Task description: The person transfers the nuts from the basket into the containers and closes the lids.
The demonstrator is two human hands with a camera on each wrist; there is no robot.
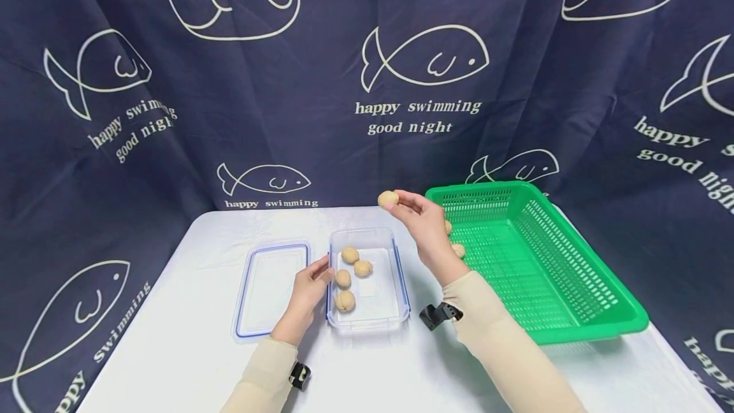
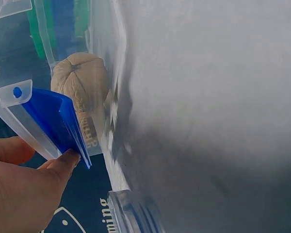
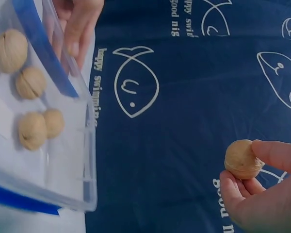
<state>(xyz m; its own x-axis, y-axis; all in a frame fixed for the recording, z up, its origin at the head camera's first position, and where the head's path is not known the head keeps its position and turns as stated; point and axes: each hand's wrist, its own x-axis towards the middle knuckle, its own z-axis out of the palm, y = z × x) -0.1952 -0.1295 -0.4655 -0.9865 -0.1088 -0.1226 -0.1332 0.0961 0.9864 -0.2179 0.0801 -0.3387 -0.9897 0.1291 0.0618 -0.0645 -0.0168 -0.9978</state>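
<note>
My right hand [image 1: 424, 225] pinches a tan walnut [image 1: 388, 199] between thumb and fingertips, raised between the box and the basket. In the right wrist view the held walnut [image 3: 243, 159] shows its seam. My left hand [image 1: 309, 289] grips the left side of a clear plastic food box [image 1: 369, 324], fingers at its blue clip [image 2: 56, 119]. Several walnuts [image 1: 345, 301] lie in the box, mostly along its left half. At the left edge of the green basket [image 1: 573, 260], two more walnuts [image 1: 458, 250] are partly hidden behind my right hand and wrist.
The clear lid [image 1: 272, 292] with a blue seal lies flat on the white-covered table [image 1: 166, 336], left of the box. The green basket fills the table's right side. A dark curtain [image 1: 321, 126] with fish drawings hangs behind and around the table.
</note>
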